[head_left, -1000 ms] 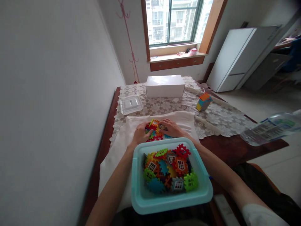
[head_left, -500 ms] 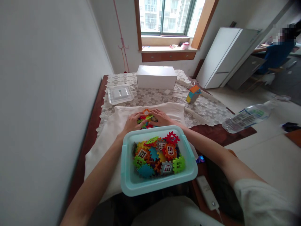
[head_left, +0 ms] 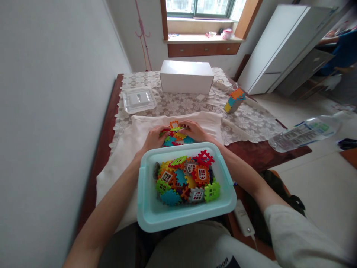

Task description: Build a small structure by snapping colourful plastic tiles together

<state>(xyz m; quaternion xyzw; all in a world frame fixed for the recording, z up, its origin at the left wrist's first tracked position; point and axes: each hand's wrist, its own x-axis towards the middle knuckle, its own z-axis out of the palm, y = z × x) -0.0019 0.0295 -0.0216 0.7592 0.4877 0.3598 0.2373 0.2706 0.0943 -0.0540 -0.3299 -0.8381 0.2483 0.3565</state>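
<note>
Just beyond the tub, both hands are on a cluster of interlocking plastic building pieces [head_left: 180, 137] in red, green, yellow, blue and orange. My left hand [head_left: 156, 137] grips its left side with bent fingers. On the right side, my right hand [head_left: 196, 131] has its fingers curled over the pieces, with the thumb pointing inward. The tub's rim hides the cluster's near part. In front of my body stands a pale turquoise tub [head_left: 145, 208], heaped with more such pieces [head_left: 182, 180], some with white window inserts.
A white cloth [head_left: 125, 152] lies under my hands on the table. Farther back are a clear lid [head_left: 139, 100], a white box [head_left: 186, 82] and a small built block house [head_left: 235, 100]. A plastic bottle [head_left: 305, 133] lies at the right edge. A person in blue [head_left: 341, 52] is far right.
My view has tipped downward, so the far things sit higher in the picture. My fingers have drawn in on the cluster, and more of its pieces show between my hands.
</note>
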